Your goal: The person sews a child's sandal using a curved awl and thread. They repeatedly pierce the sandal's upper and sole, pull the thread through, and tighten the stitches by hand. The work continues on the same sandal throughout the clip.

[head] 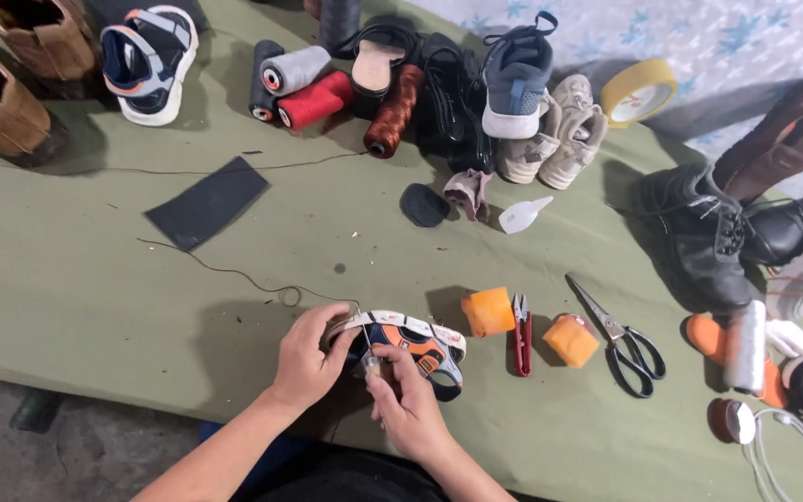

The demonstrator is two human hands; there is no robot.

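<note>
Single view from the camera on my head, looking steeply down and forward, my hands close at the bottom edge, green-covered table point(85, 279) stretching away above.

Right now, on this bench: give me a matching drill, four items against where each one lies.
Items:
1 scissors
2 tape roll
3 sandal
4 black patch

Places:
A far right, near the patterned cloth
B in both hands
C left of centre, on the green cloth
D right of the orange blocks

Pairs: 1-D, 2-A, 3-B, 4-C
</note>
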